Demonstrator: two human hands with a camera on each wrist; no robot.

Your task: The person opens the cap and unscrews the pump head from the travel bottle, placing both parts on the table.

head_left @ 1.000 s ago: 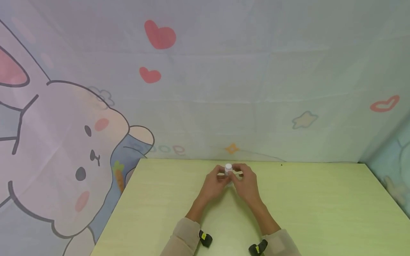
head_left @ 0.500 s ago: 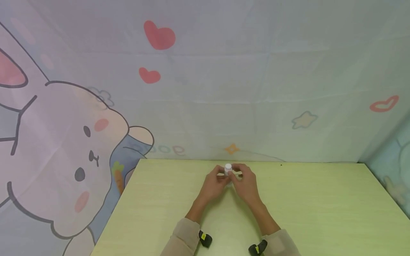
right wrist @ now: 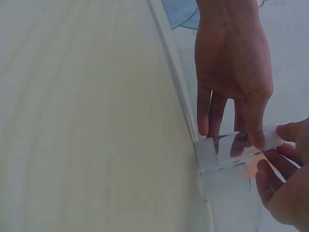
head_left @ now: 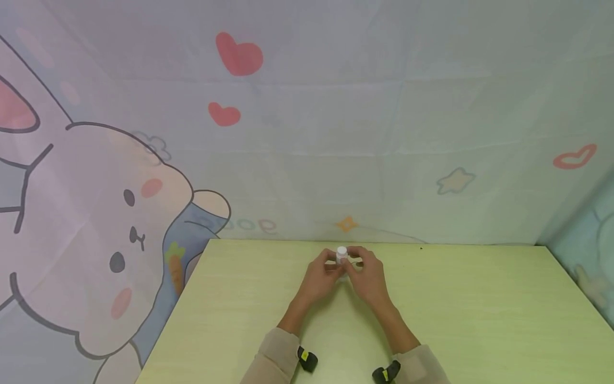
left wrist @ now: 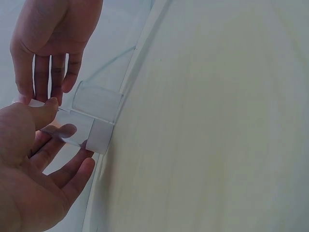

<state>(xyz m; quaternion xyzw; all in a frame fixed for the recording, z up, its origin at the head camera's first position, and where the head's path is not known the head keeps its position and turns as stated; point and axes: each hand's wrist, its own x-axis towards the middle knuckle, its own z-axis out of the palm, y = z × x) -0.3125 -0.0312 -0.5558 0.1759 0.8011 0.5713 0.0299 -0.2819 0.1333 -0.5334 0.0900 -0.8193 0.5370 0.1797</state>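
Note:
A small clear bottle with a white cap point(head_left: 342, 250) stands upright near the table's back edge, between both hands. My left hand point(head_left: 320, 277) holds it from the left; in the left wrist view, its thumb and fingers are bent around the bottle. From the right, my right hand point(head_left: 369, 276) grips it too, thumb against the near side. Both wrist views show the bottle's clear body with a whitish band point(left wrist: 100, 136) at its lower end. Beside it is a clear, cup-like cylinder point(right wrist: 227, 181), hardly visible in the head view. Fingers hide part of the bottle.
The pale yellow-green table point(head_left: 470, 298) extends to both sides of the hands. Behind it hangs a cloth backdrop point(head_left: 307, 176) printed with a rabbit and hearts. Black devices point(head_left: 307, 359) are strapped at the wrists, by beige sleeves point(head_left: 274, 352).
Both hands and the bottle stay in place. Only the camera's view shifts very slightly.

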